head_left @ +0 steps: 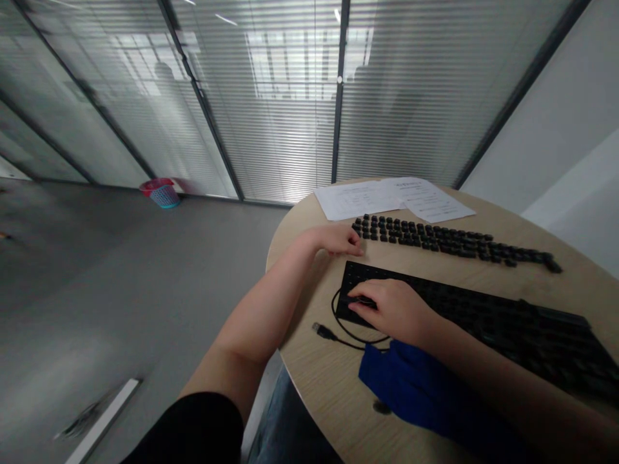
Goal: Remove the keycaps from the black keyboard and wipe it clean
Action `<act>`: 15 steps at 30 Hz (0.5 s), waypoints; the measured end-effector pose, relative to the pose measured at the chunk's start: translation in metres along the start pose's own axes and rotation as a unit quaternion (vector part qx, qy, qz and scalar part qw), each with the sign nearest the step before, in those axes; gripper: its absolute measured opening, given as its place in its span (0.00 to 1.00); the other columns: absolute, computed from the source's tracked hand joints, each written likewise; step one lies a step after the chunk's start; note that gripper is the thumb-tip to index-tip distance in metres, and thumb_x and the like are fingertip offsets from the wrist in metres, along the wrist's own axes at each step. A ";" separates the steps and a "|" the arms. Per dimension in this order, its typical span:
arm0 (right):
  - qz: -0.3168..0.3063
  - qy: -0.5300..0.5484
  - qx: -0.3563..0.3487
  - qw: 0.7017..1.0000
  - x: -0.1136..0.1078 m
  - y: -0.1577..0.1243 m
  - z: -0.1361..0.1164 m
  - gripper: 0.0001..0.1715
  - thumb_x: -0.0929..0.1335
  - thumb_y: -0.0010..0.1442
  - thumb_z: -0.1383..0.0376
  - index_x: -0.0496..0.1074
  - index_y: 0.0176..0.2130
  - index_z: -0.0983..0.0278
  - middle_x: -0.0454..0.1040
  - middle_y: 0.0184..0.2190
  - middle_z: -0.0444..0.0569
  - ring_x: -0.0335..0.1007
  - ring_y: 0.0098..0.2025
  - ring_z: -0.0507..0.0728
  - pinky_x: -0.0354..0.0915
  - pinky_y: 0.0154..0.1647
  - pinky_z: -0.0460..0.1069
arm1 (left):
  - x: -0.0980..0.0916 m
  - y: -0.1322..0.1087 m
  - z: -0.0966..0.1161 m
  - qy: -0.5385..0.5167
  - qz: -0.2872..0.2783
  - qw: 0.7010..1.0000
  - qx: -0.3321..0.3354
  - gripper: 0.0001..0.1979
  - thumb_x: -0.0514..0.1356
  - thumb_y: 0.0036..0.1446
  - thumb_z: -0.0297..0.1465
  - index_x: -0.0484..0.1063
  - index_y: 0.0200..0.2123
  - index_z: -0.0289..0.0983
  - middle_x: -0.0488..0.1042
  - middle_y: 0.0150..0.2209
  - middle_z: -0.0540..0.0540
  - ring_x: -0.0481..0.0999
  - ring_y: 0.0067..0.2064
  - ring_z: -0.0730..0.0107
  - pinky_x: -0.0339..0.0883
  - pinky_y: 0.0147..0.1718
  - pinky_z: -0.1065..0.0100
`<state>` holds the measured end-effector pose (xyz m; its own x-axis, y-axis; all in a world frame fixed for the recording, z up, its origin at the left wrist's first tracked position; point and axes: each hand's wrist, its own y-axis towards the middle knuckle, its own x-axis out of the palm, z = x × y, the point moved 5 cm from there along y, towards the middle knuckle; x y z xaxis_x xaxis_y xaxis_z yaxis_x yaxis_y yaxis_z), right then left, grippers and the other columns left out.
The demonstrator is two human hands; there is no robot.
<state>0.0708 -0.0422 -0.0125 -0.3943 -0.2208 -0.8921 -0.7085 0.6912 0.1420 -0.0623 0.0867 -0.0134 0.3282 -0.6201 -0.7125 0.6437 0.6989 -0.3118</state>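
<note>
A black keyboard [483, 316] lies across the table, with bare switch spots at its left end. My right hand [399, 312] is over that end, thumb and fingers closed around a small dark thing I cannot make out. Loose black keycaps [425, 235] are laid out in rows behind the keyboard. At the left end of these rows rests my left hand [338, 239], its fingers curled down; anything inside them is hidden. A black USB cable [333, 335] loops beside the keyboard. Below my right forearm lies a blue cloth [416, 383].
Printed papers [362, 198] lie at the back of the round wooden table [309, 367]. A small dark piece [382, 406] is near its front edge. On the floor to the left stand a red and blue basket [163, 193] and a white strip [104, 422]. Glass partitions with blinds rise behind.
</note>
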 end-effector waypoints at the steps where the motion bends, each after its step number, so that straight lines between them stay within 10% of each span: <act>1: -0.001 0.015 0.014 1.000 0.000 0.001 0.001 0.10 0.72 0.65 0.64 0.83 0.45 0.60 0.85 0.43 0.50 0.82 0.45 0.62 0.72 0.48 0.54 | 0.002 0.000 0.001 -0.003 -0.014 1.000 0.005 0.14 0.63 0.56 0.42 0.76 0.37 0.36 0.70 0.26 0.51 0.67 0.26 0.74 0.61 0.23 0.72; 15: 0.071 0.105 0.095 0.987 0.006 0.000 0.010 0.13 0.74 0.61 0.66 0.84 0.46 0.56 0.85 0.46 0.46 0.81 0.48 0.61 0.72 0.50 0.54 | 0.019 0.007 0.000 -0.046 -0.109 0.993 0.023 0.17 0.68 0.48 0.37 0.68 0.38 0.39 0.68 0.32 0.52 0.68 0.28 0.73 0.60 0.19 0.74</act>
<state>0.0745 -0.0368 -0.0227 -0.6085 -0.2378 -0.7571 -0.5235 0.8373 0.1578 -0.0512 0.0799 -0.0287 0.2391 -0.7859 -0.5702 0.7358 0.5298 -0.4217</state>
